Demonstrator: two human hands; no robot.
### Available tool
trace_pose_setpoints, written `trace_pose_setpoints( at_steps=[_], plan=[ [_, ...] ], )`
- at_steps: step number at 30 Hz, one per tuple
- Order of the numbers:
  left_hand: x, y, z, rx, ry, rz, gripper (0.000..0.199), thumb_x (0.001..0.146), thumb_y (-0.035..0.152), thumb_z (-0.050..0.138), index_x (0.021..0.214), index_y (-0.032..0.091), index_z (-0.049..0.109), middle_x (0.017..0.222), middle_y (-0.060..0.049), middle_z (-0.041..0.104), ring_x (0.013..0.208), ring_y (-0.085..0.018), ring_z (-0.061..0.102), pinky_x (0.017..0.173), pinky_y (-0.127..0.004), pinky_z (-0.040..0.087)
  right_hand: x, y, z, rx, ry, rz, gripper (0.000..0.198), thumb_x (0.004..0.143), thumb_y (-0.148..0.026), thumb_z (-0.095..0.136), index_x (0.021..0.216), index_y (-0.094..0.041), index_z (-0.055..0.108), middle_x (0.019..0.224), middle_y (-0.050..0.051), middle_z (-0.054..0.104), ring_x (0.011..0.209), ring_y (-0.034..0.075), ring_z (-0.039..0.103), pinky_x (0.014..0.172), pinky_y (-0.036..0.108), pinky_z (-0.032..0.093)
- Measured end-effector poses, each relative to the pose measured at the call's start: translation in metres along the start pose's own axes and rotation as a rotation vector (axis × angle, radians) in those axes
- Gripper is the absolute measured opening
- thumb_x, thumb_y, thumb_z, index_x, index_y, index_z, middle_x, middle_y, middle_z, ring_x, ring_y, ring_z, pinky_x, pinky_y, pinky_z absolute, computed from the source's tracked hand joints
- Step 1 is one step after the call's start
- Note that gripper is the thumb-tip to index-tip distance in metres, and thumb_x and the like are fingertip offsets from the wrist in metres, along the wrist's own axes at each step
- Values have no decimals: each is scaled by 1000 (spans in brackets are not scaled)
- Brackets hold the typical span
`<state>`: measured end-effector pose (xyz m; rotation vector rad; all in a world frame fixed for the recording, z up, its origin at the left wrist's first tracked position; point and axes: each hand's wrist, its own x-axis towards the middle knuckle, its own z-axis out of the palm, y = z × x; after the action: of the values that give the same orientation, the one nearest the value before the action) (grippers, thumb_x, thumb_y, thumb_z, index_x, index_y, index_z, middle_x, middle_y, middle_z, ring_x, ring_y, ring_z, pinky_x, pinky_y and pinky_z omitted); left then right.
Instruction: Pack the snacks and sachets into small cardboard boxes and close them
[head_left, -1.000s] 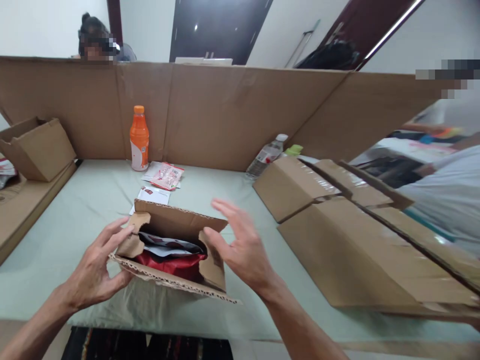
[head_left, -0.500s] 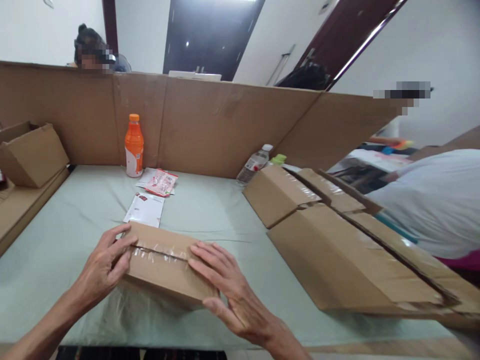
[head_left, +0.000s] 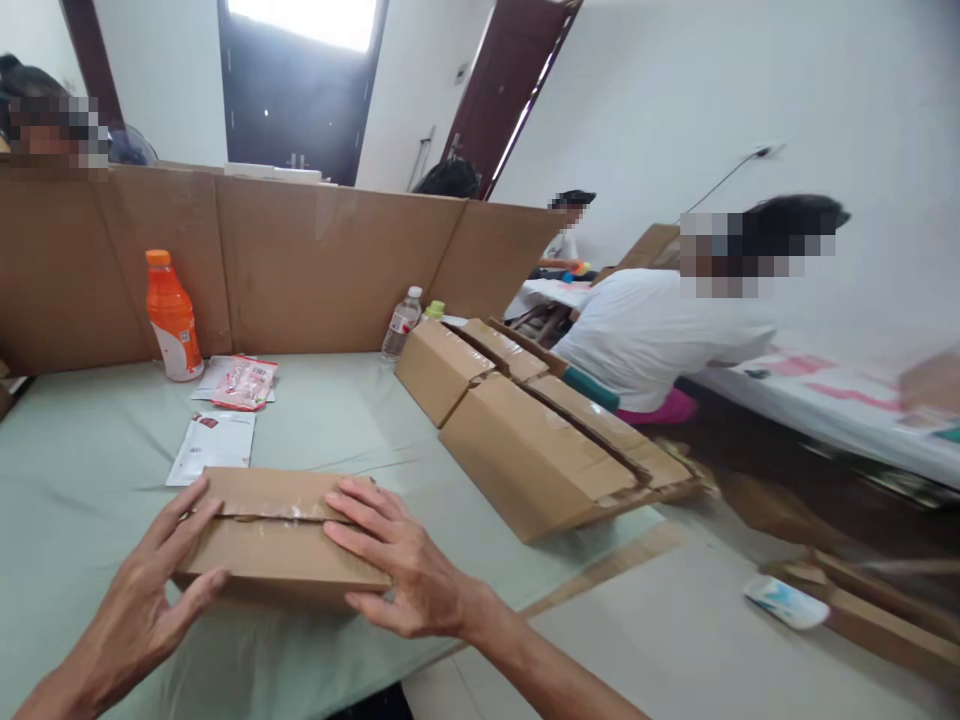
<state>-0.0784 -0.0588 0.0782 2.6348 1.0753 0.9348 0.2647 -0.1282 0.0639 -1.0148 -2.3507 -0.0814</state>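
Between my hands a small brown cardboard box sits near the front of the table, its top flaps meeting at a seam with clear tape along it. My left hand grips the box's left end, fingertips on the top and thumb at the front edge. At the opposite end, my right hand lays its fingers over the top right corner, with the thumb low on the front. A white packet lies just behind the box. Beyond it is a red and clear packet. The box's underside is hidden.
Several cardboard boxes stand together on the right of the green-covered table. An orange bottle and a clear bottle stand by the cardboard partition. A person in a white shirt bends beyond the boxes.
The view has swung right, showing more floor and people there. My left thumb has moved apart from its fingers to the box's front edge. Both hands remain on the box.
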Motion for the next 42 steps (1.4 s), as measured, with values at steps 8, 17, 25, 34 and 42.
trace_pose_setpoints(
  at_steps=[8,17,25,34,42],
  plan=[
    [72,16,96,-185,28,-127,65,109,41,41,166,22,20,174,-18,19,159,-33,27,122,-53,42,-41,38,-22,-305,137,316,52,94,-33,60,144,-18,58,153,15,58,148,31,45,112,48,46],
    [11,-1,158,-56,-39,-39,40,99,30,54,137,21,64,161,-19,47,144,-40,51,111,-61,52,38,177,-16,-568,101,983,48,92,-32,59,138,-17,58,150,21,56,138,37,45,101,56,47],
    [11,-2,161,-31,-98,7,33,99,24,53,128,19,66,156,-21,50,145,-41,49,111,-64,52,39,207,-23,-651,147,1086,61,92,-38,63,146,-11,51,156,27,47,144,41,37,111,61,34],
    [12,38,142,8,-245,-121,37,78,32,80,113,20,74,151,-18,58,140,-36,56,116,-50,50,10,118,126,-312,-29,558,46,101,-40,43,135,-19,64,149,18,60,134,33,57,106,52,46],
    [16,-62,-37,410,137,-442,37,107,34,56,141,18,58,155,-13,50,142,-34,50,114,-60,45,23,93,188,-252,19,368,49,104,-39,31,133,-20,66,142,17,66,132,33,60,105,52,48]
  ],
)
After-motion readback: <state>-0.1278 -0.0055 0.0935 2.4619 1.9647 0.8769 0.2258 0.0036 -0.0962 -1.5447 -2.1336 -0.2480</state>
